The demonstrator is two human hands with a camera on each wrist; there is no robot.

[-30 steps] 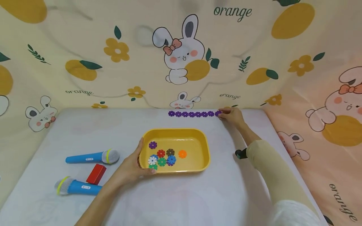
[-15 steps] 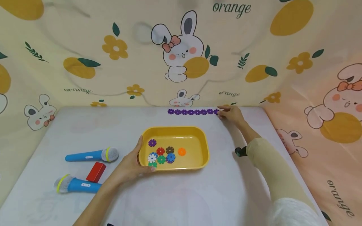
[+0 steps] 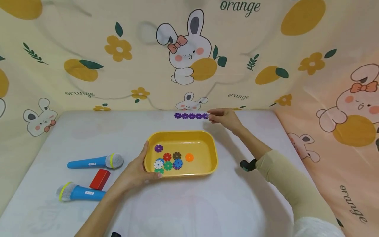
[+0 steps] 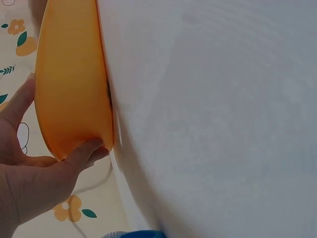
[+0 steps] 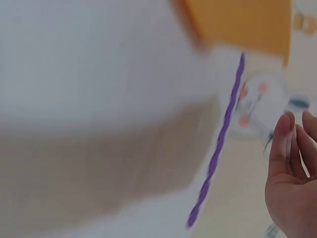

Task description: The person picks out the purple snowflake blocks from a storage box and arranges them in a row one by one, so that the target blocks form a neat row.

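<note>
Yellow tray [image 3: 211, 149] gripped by left hand [image 3: 134, 172], right hand [image 3: 226, 118] at purple chain [image 3: 190, 116]

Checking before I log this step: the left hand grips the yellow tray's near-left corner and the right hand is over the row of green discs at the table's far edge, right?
Not quite: the row of discs is purple, not green, as the head view shows. The left hand does grip the yellow tray, and the right hand is at that row.

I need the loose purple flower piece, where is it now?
In the head view, the purple piece lies inside the yellow tray, in its far-left part, beyond the red piece, near the left hand.
</note>
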